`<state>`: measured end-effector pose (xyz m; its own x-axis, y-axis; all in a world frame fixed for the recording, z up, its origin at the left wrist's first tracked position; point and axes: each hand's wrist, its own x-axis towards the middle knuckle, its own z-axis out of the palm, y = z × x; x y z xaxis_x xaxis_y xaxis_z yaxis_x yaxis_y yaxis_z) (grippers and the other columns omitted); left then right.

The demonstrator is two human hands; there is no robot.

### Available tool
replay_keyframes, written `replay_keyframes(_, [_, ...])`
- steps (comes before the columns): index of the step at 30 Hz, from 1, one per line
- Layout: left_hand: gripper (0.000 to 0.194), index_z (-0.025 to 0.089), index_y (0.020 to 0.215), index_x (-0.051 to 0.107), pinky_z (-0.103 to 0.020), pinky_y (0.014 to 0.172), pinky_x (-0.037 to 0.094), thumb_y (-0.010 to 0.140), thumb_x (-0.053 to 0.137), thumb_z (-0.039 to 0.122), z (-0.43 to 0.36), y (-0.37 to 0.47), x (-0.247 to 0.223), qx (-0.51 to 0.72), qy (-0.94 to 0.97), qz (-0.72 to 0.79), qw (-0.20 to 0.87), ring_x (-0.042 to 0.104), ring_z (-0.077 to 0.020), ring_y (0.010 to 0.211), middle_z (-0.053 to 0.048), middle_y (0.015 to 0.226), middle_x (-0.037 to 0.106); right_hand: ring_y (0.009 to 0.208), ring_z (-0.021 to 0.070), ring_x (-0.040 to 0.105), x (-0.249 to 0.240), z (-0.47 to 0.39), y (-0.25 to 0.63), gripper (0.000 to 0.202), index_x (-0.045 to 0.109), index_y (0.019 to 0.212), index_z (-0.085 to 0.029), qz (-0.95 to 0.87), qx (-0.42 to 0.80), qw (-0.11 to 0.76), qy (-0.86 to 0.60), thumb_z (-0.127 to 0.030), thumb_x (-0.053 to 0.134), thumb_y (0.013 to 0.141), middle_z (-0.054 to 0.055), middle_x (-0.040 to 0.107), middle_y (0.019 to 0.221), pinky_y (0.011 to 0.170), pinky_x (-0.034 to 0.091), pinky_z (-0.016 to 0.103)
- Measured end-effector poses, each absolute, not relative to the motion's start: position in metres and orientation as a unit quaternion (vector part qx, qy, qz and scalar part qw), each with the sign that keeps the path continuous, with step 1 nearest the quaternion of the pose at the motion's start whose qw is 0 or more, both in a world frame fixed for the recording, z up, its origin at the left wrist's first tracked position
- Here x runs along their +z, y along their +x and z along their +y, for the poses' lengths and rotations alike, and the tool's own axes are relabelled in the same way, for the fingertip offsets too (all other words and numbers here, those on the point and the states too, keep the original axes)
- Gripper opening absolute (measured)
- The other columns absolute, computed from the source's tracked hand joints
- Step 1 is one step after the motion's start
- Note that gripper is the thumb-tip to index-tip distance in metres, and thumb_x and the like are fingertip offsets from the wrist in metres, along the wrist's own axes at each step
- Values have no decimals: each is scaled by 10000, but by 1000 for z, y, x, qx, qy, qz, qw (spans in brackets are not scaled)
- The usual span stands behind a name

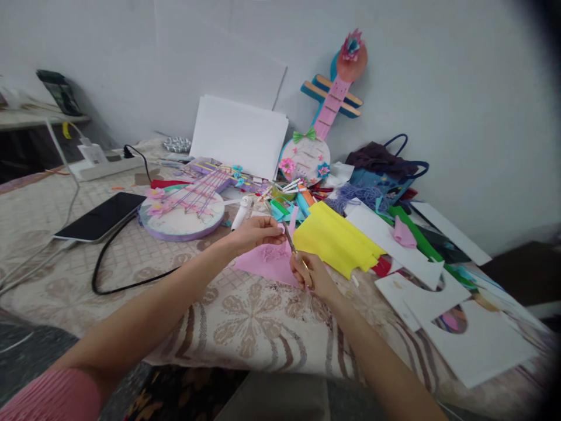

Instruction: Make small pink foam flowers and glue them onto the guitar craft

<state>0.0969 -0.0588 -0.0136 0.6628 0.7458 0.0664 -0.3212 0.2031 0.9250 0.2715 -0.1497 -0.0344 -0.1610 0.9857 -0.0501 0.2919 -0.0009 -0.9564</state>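
Observation:
My left hand (260,233) pinches a small pale pink piece (281,228) between its fingertips. In my right hand (309,272) are small scissors (289,238), their blades pointing up and left beside that piece. Beneath both hands a pink sheet (263,263) lies on the patterned tablecloth, with a heap of small pink scraps (274,252) on it. A bright yellow sheet (335,237) lies just right of the hands. Behind my left hand is a white glue gun or bottle (242,213); which one is unclear.
A round decorated instrument model (184,211) lies left, near a tablet (103,216) and black cable (99,266). Another model (307,155) leans on the wall beside white sheets (239,134). White cutouts (477,339) lie right, a blue bag (385,178) behind.

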Motion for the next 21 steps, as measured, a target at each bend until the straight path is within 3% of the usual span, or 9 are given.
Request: replay_keyframes(21, [204, 97, 725, 545, -247, 706, 499, 686, 715, 203, -58, 96, -14, 353, 527, 211, 744, 623, -83, 661, -59, 750, 662, 310, 69, 344, -37, -148, 275, 456, 407, 566, -198, -623, 428, 370, -540, -589, 458, 794, -68, 362, 404, 326, 284, 201])
